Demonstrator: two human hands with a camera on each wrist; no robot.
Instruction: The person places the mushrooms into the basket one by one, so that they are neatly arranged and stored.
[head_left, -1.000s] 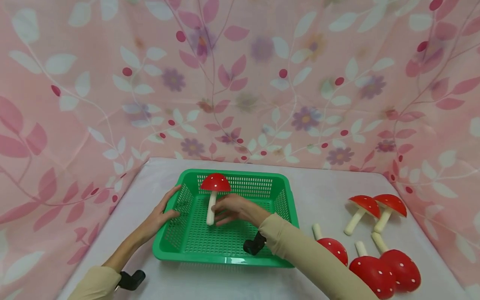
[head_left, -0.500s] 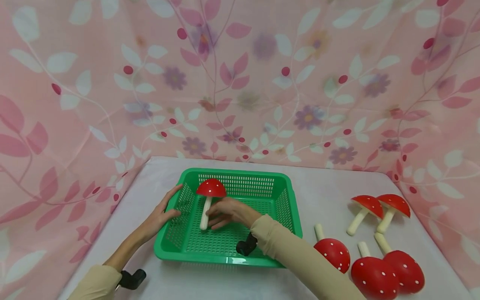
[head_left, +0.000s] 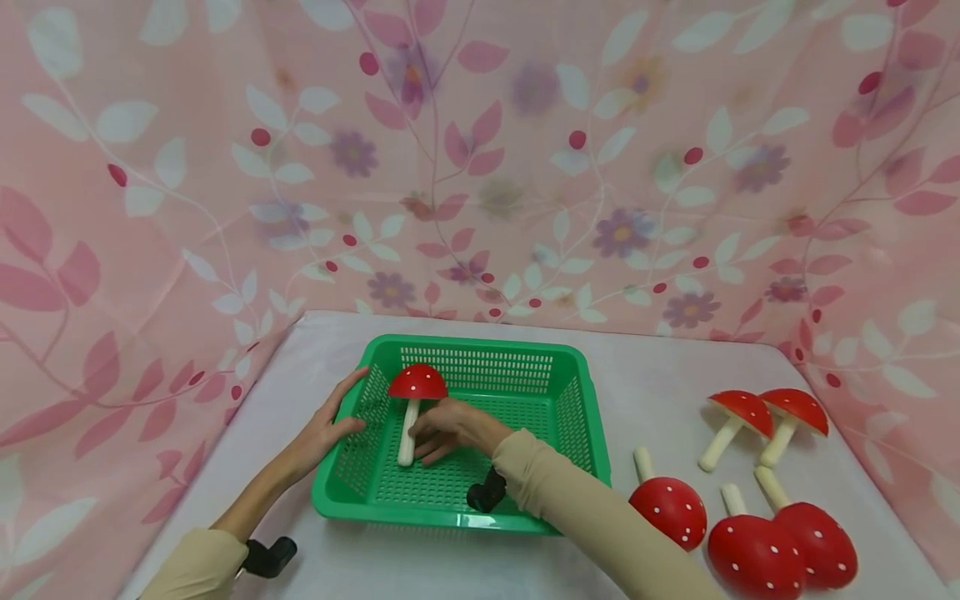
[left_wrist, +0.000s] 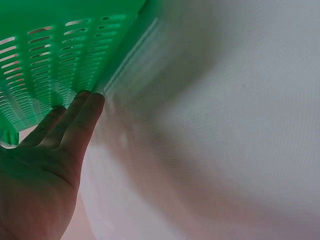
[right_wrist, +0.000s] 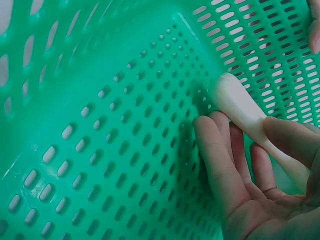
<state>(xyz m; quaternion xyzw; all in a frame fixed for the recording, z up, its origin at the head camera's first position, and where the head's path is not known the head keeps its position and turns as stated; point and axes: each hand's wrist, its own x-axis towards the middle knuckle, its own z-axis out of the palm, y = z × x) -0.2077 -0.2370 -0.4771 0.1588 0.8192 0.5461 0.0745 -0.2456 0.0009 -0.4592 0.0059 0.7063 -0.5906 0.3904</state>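
In the head view, a toy mushroom [head_left: 417, 383] with a white-dotted red cap and a pale stem lies at the left side inside the green plastic basket [head_left: 465, 523]. My right hand [head_left: 457, 427] reaches in and holds its stem, which the right wrist view shows as a pale stem [right_wrist: 242, 107] between thumb and fingers. The stem's end is close to the basket floor. My left hand [head_left: 318, 433] rests against the basket's left side near the rim; its straight fingers [left_wrist: 82, 125] touch the slotted outer wall in the left wrist view.
Several more red mushrooms lie to the right of the basket: a pair [head_left: 772, 421] farther back and others [head_left: 753, 554] nearer the front. A white cloth covers the table [head_left: 637, 375]. Behind it hangs a pink floral curtain [head_left: 480, 167].
My right hand has moved the mushroom slightly left, nearer to me and lower within the basket. The left hand has stayed against the basket's side.
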